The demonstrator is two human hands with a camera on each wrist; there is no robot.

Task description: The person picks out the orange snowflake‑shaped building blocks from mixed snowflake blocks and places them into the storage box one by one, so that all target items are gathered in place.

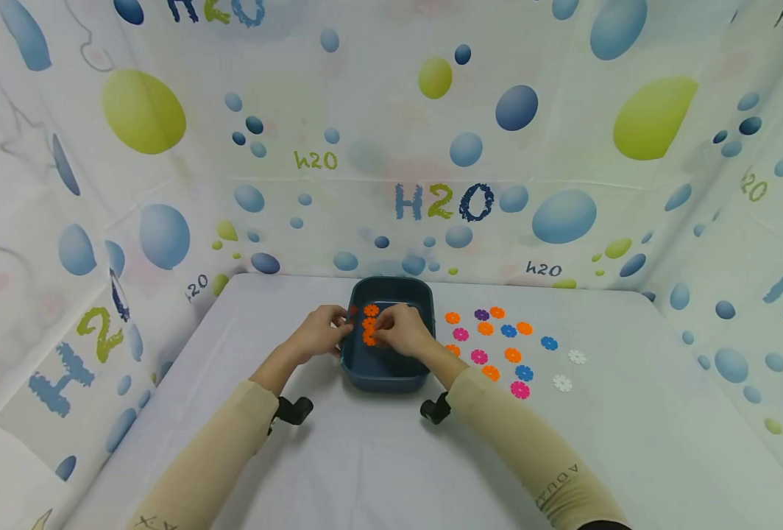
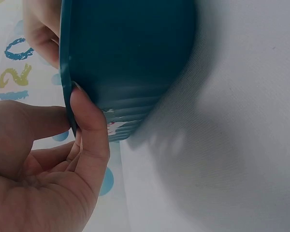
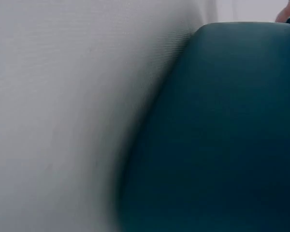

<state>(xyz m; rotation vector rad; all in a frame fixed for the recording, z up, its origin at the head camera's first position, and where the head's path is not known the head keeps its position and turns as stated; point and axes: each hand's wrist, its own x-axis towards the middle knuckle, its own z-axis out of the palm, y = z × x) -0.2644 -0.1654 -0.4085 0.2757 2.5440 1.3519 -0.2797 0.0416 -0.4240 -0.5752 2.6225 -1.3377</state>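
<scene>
A dark blue-teal plastic bin [image 1: 386, 383] stands on the white-covered table. My left hand [image 1: 316, 331] grips its left rim; in the left wrist view, thumb and fingers [image 2: 89, 118] pinch the rim from both sides. Over the bin's interior, my right hand [image 1: 403, 329] has its fingers drawn together, pinching an orange flower-shaped piece [image 1: 369, 338] near the left side. Other orange flower pieces [image 1: 371, 311] form a column just beyond. Part of the bin floor is hidden beneath the right hand. The right wrist view shows mostly the bin's outer wall [image 3: 222, 125].
Right of the bin lie scattered flower pieces: orange [image 1: 513, 355], pink [image 1: 520, 389], blue [image 1: 549, 343], purple [image 1: 482, 315] and white [image 1: 562, 383]. A patterned curtain [image 1: 365, 162] surrounds the table's back and sides.
</scene>
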